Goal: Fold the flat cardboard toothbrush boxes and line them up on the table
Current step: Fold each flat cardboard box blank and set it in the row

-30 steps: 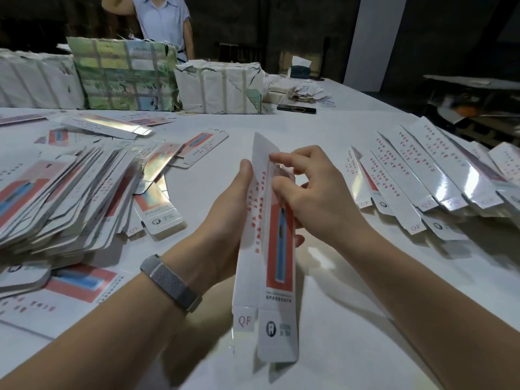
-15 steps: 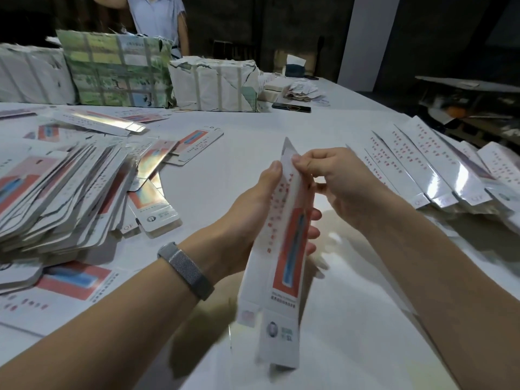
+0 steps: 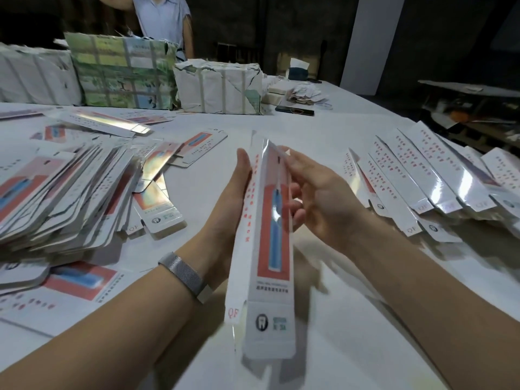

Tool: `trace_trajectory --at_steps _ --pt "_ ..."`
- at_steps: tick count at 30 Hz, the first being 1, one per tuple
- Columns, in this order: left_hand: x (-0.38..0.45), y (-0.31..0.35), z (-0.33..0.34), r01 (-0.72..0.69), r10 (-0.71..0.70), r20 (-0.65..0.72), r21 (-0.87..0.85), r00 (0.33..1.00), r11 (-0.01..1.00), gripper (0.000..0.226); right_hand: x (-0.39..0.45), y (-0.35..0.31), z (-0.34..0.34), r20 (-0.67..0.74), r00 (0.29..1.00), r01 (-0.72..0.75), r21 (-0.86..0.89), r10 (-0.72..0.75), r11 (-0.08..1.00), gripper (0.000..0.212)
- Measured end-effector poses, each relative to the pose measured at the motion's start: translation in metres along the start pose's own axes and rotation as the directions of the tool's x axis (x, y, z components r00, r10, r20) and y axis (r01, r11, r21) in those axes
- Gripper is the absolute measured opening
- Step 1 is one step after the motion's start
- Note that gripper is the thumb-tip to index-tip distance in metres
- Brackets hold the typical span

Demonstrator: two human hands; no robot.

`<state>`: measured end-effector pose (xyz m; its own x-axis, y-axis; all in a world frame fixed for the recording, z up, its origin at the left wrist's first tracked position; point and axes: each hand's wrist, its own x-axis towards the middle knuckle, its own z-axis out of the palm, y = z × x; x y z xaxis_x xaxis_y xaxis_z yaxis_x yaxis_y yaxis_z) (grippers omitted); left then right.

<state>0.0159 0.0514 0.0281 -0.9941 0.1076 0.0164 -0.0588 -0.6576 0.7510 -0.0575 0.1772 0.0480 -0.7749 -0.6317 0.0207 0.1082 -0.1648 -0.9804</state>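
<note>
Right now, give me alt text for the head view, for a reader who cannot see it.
Two bare hands hold a long white toothbrush box upright over a white table, the left hand flat against its side, the right hand at its top edge. A pile of flat boxes lies to the left, a row of folded boxes to the right.
</note>
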Motion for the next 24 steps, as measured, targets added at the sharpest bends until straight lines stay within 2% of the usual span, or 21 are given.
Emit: trace_trajectory --at_steps 2,4,6,8,13,16,20,24 --pt "-0.0015 -0.0035 -0.0036 0.020 -0.012 -0.065 0.113 0.998 0.993 0.077 -0.0024 -0.0024 0.0007 0.011 1.000 0.004 0.096 -0.005 0.995 0.036" --pt "-0.0010 -0.0076 -0.0002 0.011 0.023 -0.127 0.262 0.992 0.965 0.076 -0.0028 -0.0054 -0.0008 -0.013 0.998 0.057 0.090 -0.056 0.994 0.041" --pt "0.0012 -0.0076 0.0017 -0.049 0.190 -0.230 0.506 0.954 0.861 0.066 -0.0021 -0.0075 -0.0033 -0.064 0.988 0.139 0.034 -0.137 0.990 0.046" --pt "0.0032 -0.0026 0.0004 -0.135 0.357 -0.237 0.633 0.903 0.762 0.053 -0.0009 -0.0073 -0.0046 -0.090 0.975 0.200 -0.017 -0.201 0.980 0.049" --pt "0.0002 -0.0002 -0.0040 -0.296 0.509 -0.061 0.753 0.858 0.588 0.045 0.0003 -0.0002 -0.0009 -0.118 0.949 0.279 -0.120 -0.293 0.953 0.039" --pt "-0.0020 0.0009 -0.0019 -0.312 0.533 -0.064 0.750 0.844 0.583 0.036 -0.0003 0.0004 -0.0002 -0.104 0.947 0.283 -0.169 -0.302 0.944 0.037" --pt "-0.0047 -0.0017 -0.0002 -0.322 0.551 -0.072 0.747 0.831 0.582 0.024 -0.0010 0.0006 0.0005 -0.045 0.949 0.298 -0.205 -0.313 0.932 0.017" --pt "-0.0040 -0.0043 0.0014 -0.328 0.536 -0.054 0.738 0.843 0.590 0.021 -0.0010 0.0002 -0.0024 -0.010 0.947 0.314 -0.196 -0.322 0.929 0.019"
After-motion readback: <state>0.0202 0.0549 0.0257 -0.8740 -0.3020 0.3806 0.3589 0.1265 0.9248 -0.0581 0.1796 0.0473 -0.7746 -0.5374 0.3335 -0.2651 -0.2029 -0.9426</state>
